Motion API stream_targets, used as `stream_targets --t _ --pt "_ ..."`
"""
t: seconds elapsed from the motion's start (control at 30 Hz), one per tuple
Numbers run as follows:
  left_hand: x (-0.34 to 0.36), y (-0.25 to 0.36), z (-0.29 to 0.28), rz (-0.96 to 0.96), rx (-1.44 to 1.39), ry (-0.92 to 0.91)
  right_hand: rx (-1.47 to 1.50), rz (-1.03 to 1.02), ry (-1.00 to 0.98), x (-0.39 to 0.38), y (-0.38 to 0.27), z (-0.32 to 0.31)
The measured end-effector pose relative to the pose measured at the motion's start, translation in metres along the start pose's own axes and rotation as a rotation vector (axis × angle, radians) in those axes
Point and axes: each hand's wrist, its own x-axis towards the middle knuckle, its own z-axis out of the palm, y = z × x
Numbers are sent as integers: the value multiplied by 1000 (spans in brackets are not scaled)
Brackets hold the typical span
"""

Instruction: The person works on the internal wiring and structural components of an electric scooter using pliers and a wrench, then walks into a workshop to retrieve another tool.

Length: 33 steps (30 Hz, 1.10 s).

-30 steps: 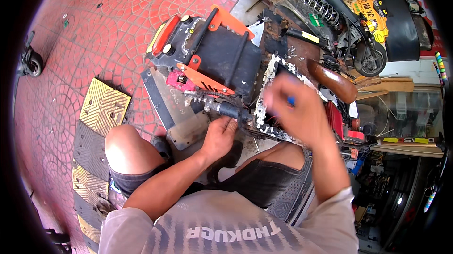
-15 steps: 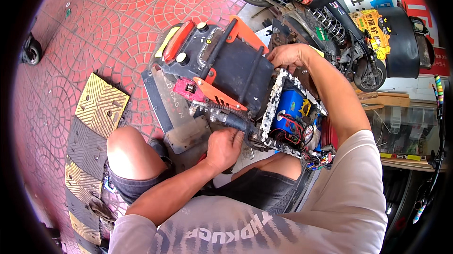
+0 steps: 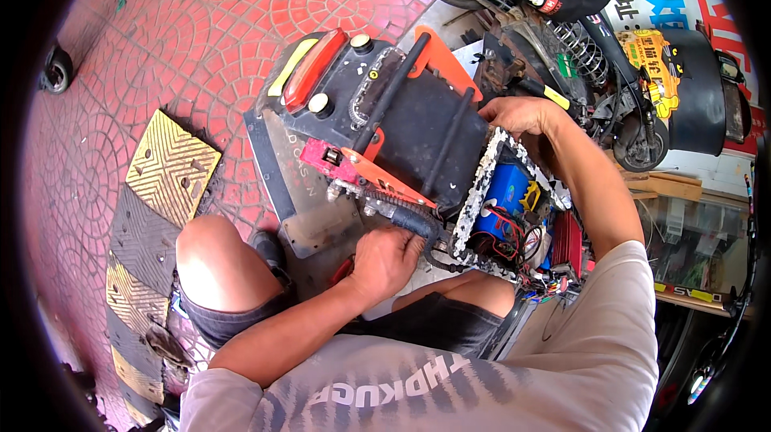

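Note:
The black tail section of an electric scooter (image 3: pixel 405 123), with orange side brackets, a red rear light and black bars, lies tilted in front of me. At its near side my left hand (image 3: pixel 387 262) is closed beside a thick black tube (image 3: pixel 405 219). A red handle (image 3: pixel 341 271) shows under its palm; the rest of that tool is hidden. Over the far edge my right hand (image 3: pixel 518 116) curls its fingers, their tips out of sight behind the body. Between my arms is an open compartment (image 3: pixel 474 199) with a ragged foam rim, holding a blue battery pack (image 3: pixel 502 195) and tangled wires.
Behind my right hand lies a black-and-yellow handle (image 3: pixel 556 97). Another scooter (image 3: pixel 562 55) stands beyond it at the far right. Yellow-and-black ramp strips (image 3: pixel 173 163) run along the red paved floor at left. A glass display case (image 3: pixel 699 239) is at right.
The scooter body has shifted slightly right and down in the picture as the view moved. Both hands stay at about the same spots on it; more of the yellow handle now shows.

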Motion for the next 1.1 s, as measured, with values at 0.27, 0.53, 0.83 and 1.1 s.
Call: stream_targets --t 0.27,0.53,0.83,1.1 --pt "-16 3 -10 -64 -221 -52 -52 -326 146 5 8 7" --pt "-19 -11 9 -262 -427 -242 137 -523 218 4 7 19" --pt "-10 -2 32 -258 -462 -162 107 -408 -130 21 -4 -1" --pt "-5 -4 8 -122 -127 -129 430 -369 -52 13 -11 6"
